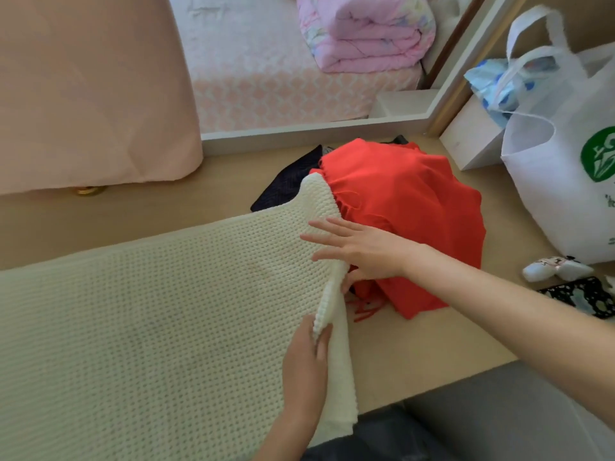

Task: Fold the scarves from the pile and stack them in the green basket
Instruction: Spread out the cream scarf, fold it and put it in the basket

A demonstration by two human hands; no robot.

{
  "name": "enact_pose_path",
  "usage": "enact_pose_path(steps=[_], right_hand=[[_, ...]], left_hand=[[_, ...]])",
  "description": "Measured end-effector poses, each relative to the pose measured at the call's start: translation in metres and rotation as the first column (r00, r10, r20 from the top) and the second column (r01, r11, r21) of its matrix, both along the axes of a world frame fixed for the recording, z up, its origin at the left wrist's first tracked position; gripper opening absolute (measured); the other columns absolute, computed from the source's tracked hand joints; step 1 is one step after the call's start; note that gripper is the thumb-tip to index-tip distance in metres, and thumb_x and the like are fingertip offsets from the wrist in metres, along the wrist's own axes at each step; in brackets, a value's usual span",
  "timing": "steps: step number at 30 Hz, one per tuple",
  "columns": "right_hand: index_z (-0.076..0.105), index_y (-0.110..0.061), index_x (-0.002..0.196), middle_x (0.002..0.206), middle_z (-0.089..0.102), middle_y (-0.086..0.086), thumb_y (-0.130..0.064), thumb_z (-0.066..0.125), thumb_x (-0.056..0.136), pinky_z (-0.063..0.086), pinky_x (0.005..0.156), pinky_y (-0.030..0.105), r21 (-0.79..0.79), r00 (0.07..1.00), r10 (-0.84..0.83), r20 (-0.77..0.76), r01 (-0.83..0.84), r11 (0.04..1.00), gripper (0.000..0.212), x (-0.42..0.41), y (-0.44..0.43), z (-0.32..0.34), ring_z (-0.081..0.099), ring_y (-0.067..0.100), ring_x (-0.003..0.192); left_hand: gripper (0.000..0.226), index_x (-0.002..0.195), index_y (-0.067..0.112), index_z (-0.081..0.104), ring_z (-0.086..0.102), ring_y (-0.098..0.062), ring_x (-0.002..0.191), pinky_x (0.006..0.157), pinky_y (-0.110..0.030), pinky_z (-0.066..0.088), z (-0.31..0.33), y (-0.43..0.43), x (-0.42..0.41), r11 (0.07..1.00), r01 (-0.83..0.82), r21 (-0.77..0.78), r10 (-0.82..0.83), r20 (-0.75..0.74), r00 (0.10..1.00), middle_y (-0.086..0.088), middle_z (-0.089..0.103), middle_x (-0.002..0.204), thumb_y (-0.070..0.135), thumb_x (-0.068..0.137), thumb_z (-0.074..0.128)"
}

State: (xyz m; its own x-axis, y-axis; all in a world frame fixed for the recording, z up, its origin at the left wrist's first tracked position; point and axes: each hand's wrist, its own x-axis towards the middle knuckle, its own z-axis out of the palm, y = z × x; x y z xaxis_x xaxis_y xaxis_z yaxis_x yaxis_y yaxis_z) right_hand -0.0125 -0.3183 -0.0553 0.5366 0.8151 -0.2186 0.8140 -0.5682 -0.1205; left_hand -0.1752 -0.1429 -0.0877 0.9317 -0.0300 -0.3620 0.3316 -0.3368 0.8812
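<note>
A cream knitted scarf (pixel 149 311) lies spread across the floor from the left edge to the middle. My left hand (pixel 307 364) pinches its near right edge between thumb and fingers. My right hand (pixel 359 247) holds the same edge farther up, straight fingers lying on top of the knit and the thumb tucked under it. Just behind my right hand sits the pile: a red scarf (pixel 406 211) with a fringe on top and a dark navy scarf (pixel 289 184) partly under it. No green basket is in view.
A pink upholstered piece (pixel 93 88) stands at the back left. A bed with a folded pink quilt (pixel 362 28) lies behind a white frame (pixel 299 131). A white shopping bag (pixel 562 154) and small items (pixel 559 269) sit at the right.
</note>
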Motion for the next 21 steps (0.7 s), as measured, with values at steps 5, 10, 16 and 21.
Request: enact_pose_path(steps=[5, 10, 16, 21], right_hand=[[0.058, -0.016, 0.066, 0.066, 0.060, -0.005, -0.059, 0.060, 0.077, 0.041, 0.097, 0.038, 0.115, 0.990, 0.052, 0.129, -0.067, 0.991, 0.045, 0.052, 0.023, -0.009, 0.059, 0.020, 0.076], [0.051, -0.016, 0.060, 0.047, 0.051, -0.005, -0.063, 0.046, 0.078, 0.030, 0.046, 0.019, 0.256, 0.979, -0.023, 0.204, -0.031, 0.966, 0.051, 0.057, 0.087, -0.013, 0.053, 0.016, 0.043], [0.042, -0.021, 0.071, 0.060, 0.056, 0.000, -0.074, 0.042, 0.077, 0.036, 0.053, 0.031, 0.154, 0.995, 0.101, 0.012, -0.102, 0.983, 0.053, 0.056, 0.217, 0.016, 0.054, 0.020, 0.060], [0.040, -0.019, 0.059, 0.048, 0.037, -0.009, -0.065, 0.049, 0.078, 0.021, 0.041, 0.023, 0.391, 0.946, 0.308, 0.099, -0.321, 0.862, 0.051, 0.043, 0.343, 0.039, 0.035, 0.011, 0.043]], left_hand=[[0.011, 0.095, 0.030, 0.057, 0.061, 0.000, 0.075, 0.072, -0.018, 0.049, -0.003, 0.041, -0.005, 0.984, -0.177, -0.022, 0.175, -0.070, 0.982, 0.011, 0.065, 0.080, 0.035, 0.097, 0.047], [0.008, 0.089, 0.032, 0.060, 0.058, 0.004, 0.062, 0.062, -0.009, 0.042, 0.010, 0.094, -0.010, 0.928, -0.371, -0.031, 0.367, -0.098, 0.925, 0.005, 0.067, 0.073, 0.027, 0.093, 0.056], [0.011, 0.080, 0.033, 0.061, 0.053, -0.005, 0.048, 0.052, -0.015, 0.040, 0.034, 0.165, -0.035, 0.838, -0.545, 0.021, 0.545, -0.025, 0.838, 0.000, 0.060, 0.056, 0.025, 0.082, 0.070], [0.031, 0.088, 0.046, 0.061, 0.061, -0.003, 0.062, 0.057, -0.008, 0.042, 0.054, 0.256, -0.065, 0.676, -0.736, 0.041, 0.734, 0.062, 0.677, 0.011, 0.064, 0.059, 0.019, 0.079, 0.074]])
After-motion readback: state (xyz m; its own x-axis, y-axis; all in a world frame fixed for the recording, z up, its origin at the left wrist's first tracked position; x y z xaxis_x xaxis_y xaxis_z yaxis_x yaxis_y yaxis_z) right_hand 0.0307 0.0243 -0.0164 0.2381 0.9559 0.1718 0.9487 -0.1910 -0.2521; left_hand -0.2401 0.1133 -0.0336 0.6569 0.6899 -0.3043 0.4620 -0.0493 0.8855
